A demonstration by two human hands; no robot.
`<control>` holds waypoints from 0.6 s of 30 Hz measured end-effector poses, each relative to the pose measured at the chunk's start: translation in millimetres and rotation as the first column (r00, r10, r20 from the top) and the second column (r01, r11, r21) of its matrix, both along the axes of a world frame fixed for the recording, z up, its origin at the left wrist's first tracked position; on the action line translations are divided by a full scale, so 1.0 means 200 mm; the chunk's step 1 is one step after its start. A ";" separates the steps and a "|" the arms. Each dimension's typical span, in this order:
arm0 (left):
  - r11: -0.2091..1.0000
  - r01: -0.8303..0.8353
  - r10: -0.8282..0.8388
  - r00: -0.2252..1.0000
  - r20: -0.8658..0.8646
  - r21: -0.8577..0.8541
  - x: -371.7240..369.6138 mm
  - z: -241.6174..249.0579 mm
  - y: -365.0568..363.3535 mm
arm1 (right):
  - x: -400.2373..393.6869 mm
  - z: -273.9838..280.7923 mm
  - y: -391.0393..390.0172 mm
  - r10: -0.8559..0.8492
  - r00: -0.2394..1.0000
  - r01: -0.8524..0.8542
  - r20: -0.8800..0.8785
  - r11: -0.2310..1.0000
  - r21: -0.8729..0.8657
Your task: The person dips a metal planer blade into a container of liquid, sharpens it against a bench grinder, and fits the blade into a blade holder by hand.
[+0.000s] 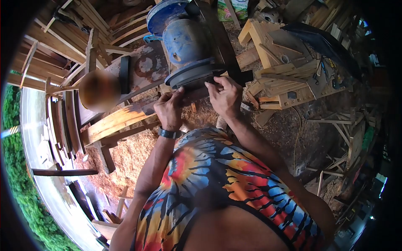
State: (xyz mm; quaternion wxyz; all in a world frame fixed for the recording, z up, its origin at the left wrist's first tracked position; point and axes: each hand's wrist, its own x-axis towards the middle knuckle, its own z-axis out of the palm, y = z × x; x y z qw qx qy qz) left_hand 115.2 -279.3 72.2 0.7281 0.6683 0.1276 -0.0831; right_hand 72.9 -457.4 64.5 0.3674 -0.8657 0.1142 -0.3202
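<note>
Grip of left hand [168, 109] and right hand [226, 97] is nearly closed, pinching. Ahead stands a rounded blue metal machine [187, 42] with a round dark wheel [193, 72]; at its near edge, both hands hold a thin dark flat strip [196, 83]; whether they touch, I cannot tell.

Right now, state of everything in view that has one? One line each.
Left hand: fingers closed, pinching the dark strip
Right hand: fingers closed, pinching the dark strip
Dark strip: held at the wheel; contact unclear
Wheel: mounted; spinning or stopped, can't tell
Blue grinder: paint worn; power state can't tell
Watch: strapped on left wrist
Wood shavings: scattered on ground
</note>
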 end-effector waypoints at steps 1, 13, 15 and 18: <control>1.000 -0.005 0.005 1.000 0.003 -0.003 0.00 -0.01 0.00 | 0.00 0.00 0.00 0.009 1.000 -0.009 0.008 1.000 -0.011; 0.996 -0.039 0.037 0.999 -0.032 -0.075 0.00 -0.05 0.05 | 0.01 0.03 0.06 0.028 0.999 -0.027 0.035 0.999 -0.034; 0.998 -0.019 0.017 0.999 -0.031 -0.062 0.01 -0.09 0.07 | 0.01 0.04 0.07 0.042 0.998 -0.041 0.036 0.999 -0.016; 0.998 0.001 -0.003 0.999 -0.034 -0.067 0.01 -0.08 0.09 | 0.01 0.05 0.08 0.055 0.998 -0.055 0.032 0.999 -0.001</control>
